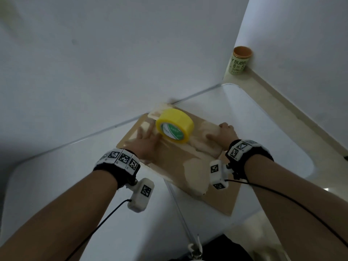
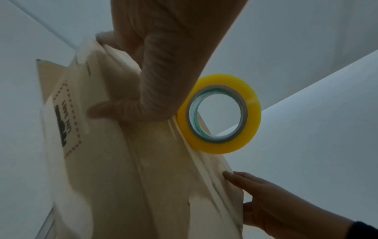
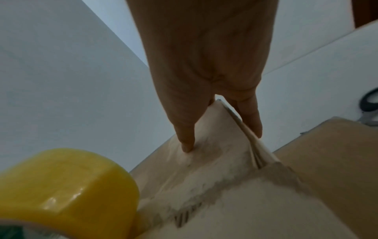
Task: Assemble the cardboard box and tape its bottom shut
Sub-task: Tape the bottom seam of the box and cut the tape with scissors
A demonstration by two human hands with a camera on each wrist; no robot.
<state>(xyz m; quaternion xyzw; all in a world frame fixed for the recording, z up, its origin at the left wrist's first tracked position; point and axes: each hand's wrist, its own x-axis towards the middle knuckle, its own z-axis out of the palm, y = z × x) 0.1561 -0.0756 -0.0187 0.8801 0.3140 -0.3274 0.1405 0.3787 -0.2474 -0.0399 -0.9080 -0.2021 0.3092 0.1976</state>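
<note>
A flattened brown cardboard box (image 1: 177, 166) with pale torn patches lies on the white table (image 1: 56, 185). A roll of yellow tape (image 1: 175, 126) stands on its edge on top of the box, between my hands. My left hand (image 1: 147, 135) lies on the box's left part with fingers spread and straight, its side against the roll. The left wrist view shows the roll (image 2: 218, 113) beside that hand's thumb (image 2: 106, 110). My right hand (image 1: 222, 133) pinches the box's right edge (image 3: 245, 129), thumb on top and fingers round the far side. The roll (image 3: 67, 186) is near in the right wrist view.
White walls close in right behind the box and at the right. A printed can with a brown lid (image 1: 240, 61) stands in the back right corner on a beige ledge. Dark-handled scissors (image 3: 369, 103) lie on the table to the right of the box.
</note>
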